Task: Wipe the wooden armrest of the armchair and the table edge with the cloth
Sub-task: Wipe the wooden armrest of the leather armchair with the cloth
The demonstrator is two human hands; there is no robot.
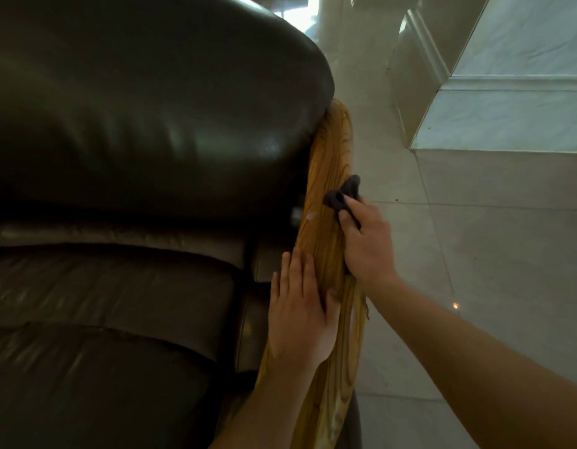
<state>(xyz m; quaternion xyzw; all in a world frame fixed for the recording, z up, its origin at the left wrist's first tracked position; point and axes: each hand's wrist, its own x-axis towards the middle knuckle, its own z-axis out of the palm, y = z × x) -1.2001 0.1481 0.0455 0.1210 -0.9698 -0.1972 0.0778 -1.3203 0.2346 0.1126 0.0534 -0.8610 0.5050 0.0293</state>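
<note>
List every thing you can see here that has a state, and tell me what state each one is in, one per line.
Right hand: closed around the cloth, pressing it on the armrest.
Left hand: open, flat on the armrest, holding nothing.
Cloth: dark, bunched up, touching the wood.
Wooden armrest: bare wood, with a pale smudge near the cloth.
Armchair cushions: dark leather, unoccupied.

Left hand (pixel 300 315) flat, fingers extended, right hand (pixel 366 244) apparently in a closed grip, arm outstretched
</note>
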